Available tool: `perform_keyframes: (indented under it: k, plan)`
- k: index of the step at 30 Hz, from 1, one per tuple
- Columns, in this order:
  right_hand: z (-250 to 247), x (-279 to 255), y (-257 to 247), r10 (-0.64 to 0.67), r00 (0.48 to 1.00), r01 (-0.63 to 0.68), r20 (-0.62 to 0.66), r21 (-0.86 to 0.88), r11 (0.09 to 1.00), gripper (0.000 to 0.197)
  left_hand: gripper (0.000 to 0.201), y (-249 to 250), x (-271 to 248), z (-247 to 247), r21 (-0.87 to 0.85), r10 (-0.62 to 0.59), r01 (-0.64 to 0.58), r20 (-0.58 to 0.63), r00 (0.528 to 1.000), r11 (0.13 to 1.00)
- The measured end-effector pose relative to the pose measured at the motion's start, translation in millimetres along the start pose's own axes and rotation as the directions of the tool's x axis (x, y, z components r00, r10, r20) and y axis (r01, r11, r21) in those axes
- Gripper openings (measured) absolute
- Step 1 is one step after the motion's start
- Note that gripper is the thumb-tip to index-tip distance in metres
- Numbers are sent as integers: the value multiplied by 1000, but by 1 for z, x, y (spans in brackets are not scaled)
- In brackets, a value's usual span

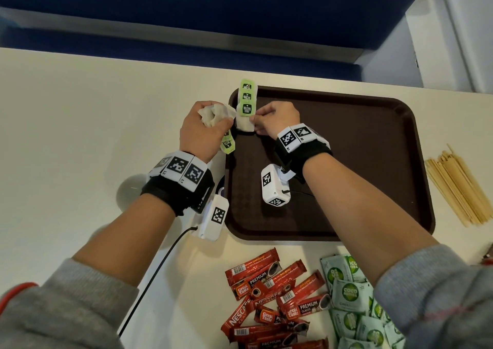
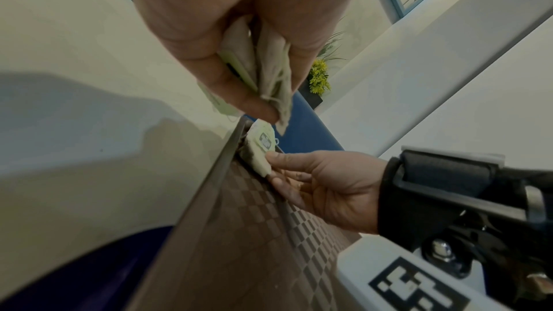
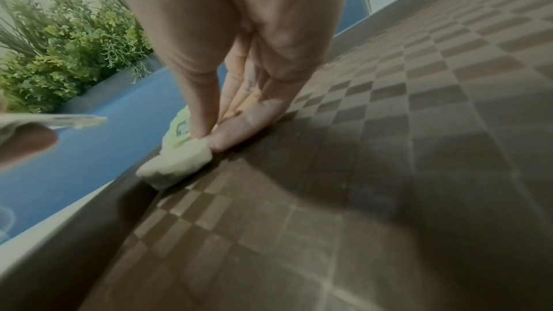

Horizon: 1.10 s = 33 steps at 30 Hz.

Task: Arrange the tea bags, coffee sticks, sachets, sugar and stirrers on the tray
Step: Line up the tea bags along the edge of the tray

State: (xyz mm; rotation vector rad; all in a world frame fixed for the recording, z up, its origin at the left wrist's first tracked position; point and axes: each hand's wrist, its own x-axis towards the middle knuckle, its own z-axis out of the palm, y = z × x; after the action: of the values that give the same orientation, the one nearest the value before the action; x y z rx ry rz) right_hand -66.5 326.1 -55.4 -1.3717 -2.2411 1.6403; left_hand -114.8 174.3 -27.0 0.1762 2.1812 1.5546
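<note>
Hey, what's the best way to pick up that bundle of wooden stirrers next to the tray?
Grip the wooden stirrers around the middle, coming from above with the right hand, fingers across their length. They lie flat in a loose fan right of the tray; a mid-bundle pinch probably keeps them together.

tray (image 1: 373,161) mostly open right of the tea bags (image 1: 246,108) at its far-left edge. Near approach blocked by coffee sticks (image 1: 277,295) and sachets (image 1: 349,295); stirrers (image 1: 458,185) flank right.
</note>
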Motion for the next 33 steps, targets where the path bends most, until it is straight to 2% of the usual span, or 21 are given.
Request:
perform_keyframes:
  k: [4, 6, 11, 15, 20, 26, 28, 30, 33]
  plan:
    - [1, -2, 0, 19, 1000, -20, 5, 19, 1000, 25, 30, -3, 1, 0, 7, 10, -10, 0, 1000, 1000]
    - [2, -3, 0, 22, 1000, -22, 6, 29, 999, 28, 33, -3, 1, 0, 0, 7, -7, 1, 1000, 1000]
    - [4, -4, -2, -14, 1000, 14, 7, 4, 1000, 23, 28, -4, 1, 0, 5, 3, -3, -7, 1000, 1000]
    - [3, -3, -1, -22, 1000, 22, 17, -7, 1000, 21, 37, -1, -1, -1, -12, -9, 9, 7, 1000, 1000]
    - [1, -3, 0, -24, 1000, 24, 10, 3, 1000, 23, 33, -1, -2, 0, -8, -1, 1, 6, 1000, 1000]
    - [-8, -8, 0, -105, 994, 104, -23, -46, 993, 23, 35, 1, -6, 1, -3, 8, -8, 20, 1000, 1000]
    - [-10, -12, -3, -144, 989, 145, 16, -15, 989, 25, 42, 3, -9, 0, -2, 9, -9, 38, 999, 1000]
    - [-12, -17, -7, -194, 975, 195, 109, 1, 981, 20, 44, 4, -13, 0, -5, 13, -13, 58, 998, 1000]
    - [-12, -27, -12, -236, 942, 252, 239, -37, 967, 12, 33, 6, -17, 1, -14, 25, -24, 89, 996, 1000]
